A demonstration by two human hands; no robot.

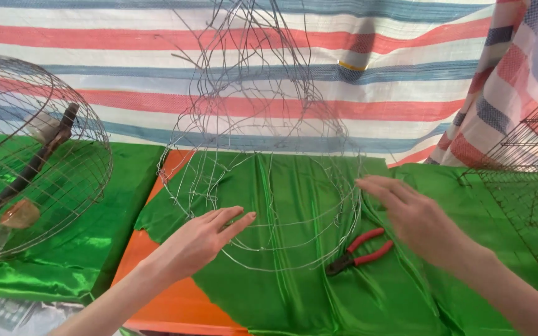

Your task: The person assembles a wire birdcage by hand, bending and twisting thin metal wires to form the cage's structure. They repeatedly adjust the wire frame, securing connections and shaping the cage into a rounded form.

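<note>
An unfinished wire frame (263,155) of thin bent wires stands on a shiny green cloth (294,292), its round base ring resting on the cloth. My left hand (203,239) lies flat with fingers apart at the ring's left side, touching or just above the wire. My right hand (409,214) reaches in from the right, fingers spread, at the ring's right edge. Neither hand grips anything. Red-handled pliers (359,252) lie on the cloth just below my right hand, near the ring's front right.
A finished round wire cage (38,155) lies on its side at the left, with a dark stick and small objects behind it. An orange table top (169,302) shows beside the cloth. Wire mesh panels (530,168) stand at the right. A striped tarp hangs behind.
</note>
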